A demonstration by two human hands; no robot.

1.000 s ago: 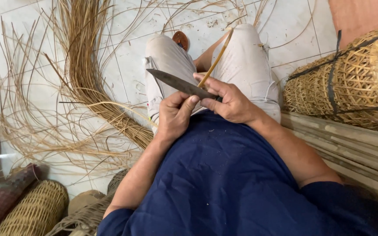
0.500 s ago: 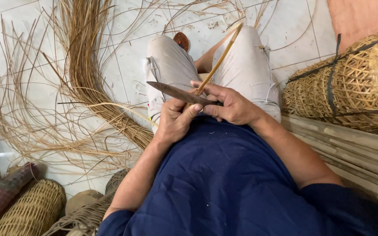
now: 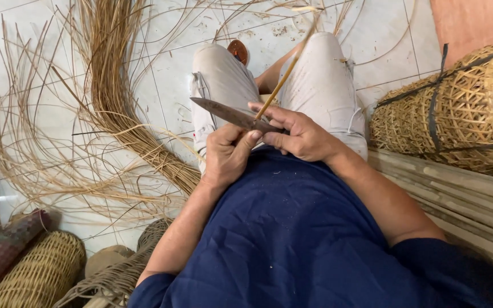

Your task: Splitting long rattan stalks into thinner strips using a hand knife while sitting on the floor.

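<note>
1. A knife (image 3: 229,114) with a long dark blade is held in the right hand (image 3: 300,134); the fingers are closed around its handle, and the blade points to the left over the lap.
2. A thin rattan strip (image 3: 281,82) is pinched by the left hand (image 3: 229,154), with the thumb pressed close to the blade. The strip goes up and away between the 2 knees.
3. The strip is judged to be light, springy and easy to split; it is best gripped just below the blade, where it bends less.
4. The blade looks sharp, so the thumb is kept behind the edge.
5. Loose rattan fibres (image 3: 109,91) are spread on the tiled floor (image 3: 166,63), and a woven basket (image 3: 457,108) lies at the right.
</note>
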